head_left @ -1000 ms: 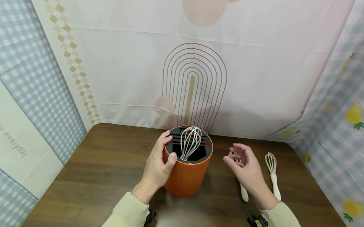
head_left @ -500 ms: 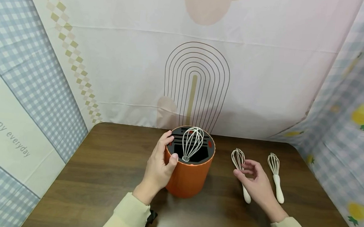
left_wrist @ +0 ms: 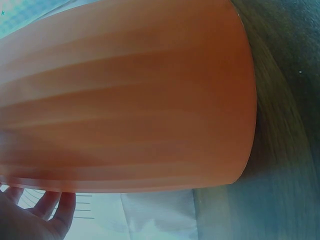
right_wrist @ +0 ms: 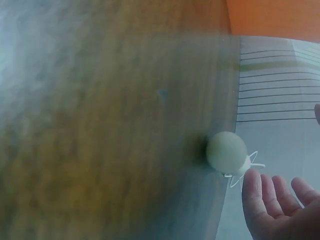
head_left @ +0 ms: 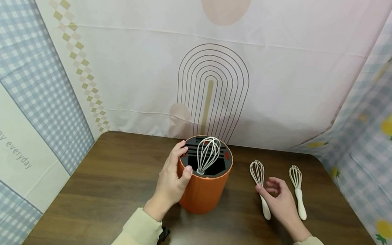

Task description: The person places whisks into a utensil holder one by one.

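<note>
The left hand (head_left: pixel 171 176) curls round the rim of the orange knife block (head_left: pixel 205 195), a sound brace that should steady it beside the wire-topped whisk (head_left: pixel 205 162) standing in its wide slot. The right hand (head_left: pixel 279 201) hovers, thumb and fingers spread apart, over the cream balloon whisk (head_left: pixel 265 209) lying on the table (head_left: pixel 126 178) between the block and the outer whisk (head_left: pixel 299 202); whether the thumb touches it I cannot tell. For a likely pick-up, pinching the handle just below the wires looks best, since squeezing the springy loops could let it twist
</note>
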`<action>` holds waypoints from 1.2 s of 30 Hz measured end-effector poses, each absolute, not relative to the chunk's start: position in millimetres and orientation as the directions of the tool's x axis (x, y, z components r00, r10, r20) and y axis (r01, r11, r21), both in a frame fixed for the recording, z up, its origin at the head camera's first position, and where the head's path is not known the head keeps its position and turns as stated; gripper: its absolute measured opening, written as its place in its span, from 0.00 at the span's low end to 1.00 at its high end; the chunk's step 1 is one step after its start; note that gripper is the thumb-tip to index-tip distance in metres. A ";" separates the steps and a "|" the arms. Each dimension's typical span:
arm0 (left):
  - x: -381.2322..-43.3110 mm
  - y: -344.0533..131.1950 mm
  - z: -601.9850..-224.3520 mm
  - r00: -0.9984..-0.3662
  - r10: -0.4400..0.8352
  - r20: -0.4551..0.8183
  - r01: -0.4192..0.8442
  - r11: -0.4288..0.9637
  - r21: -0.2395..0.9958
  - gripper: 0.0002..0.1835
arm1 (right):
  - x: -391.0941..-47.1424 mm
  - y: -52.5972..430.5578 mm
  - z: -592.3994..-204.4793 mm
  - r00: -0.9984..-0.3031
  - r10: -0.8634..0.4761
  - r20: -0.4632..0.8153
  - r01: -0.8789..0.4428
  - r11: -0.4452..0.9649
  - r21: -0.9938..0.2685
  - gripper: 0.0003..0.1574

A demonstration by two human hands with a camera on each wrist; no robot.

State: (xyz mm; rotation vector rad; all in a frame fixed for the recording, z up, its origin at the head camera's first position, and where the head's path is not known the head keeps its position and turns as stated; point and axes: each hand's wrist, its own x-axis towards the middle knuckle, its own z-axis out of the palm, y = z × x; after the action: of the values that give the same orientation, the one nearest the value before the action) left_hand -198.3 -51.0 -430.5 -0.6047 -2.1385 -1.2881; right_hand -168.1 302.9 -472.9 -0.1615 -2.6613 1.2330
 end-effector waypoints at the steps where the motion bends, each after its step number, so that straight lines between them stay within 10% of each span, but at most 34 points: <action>1: -198.0 -51.2 -430.1 -0.738 0.089 0.669 0.633 0.435 0.641 0.31 | -168.1 303.3 -473.2 -0.974 0.187 0.130 0.022 0.645 -0.764 0.45; 15: -197.0 -51.4 -428.4 -0.761 0.101 0.641 0.612 0.438 0.658 0.32 | -170.5 307.7 -482.3 -0.983 0.167 -0.076 0.163 0.604 -0.780 0.50; 36: -197.6 -50.7 -429.1 -0.743 0.094 0.663 0.630 0.434 0.644 0.32 | -170.4 308.3 -484.3 -0.985 0.117 -0.128 0.173 0.613 -0.771 0.30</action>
State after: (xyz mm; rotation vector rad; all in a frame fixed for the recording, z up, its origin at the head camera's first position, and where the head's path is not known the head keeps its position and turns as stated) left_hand -197.6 -50.7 -429.1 -0.6070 -2.1456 -1.2925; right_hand -170.4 308.3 -484.3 -0.2591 -2.8788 1.3881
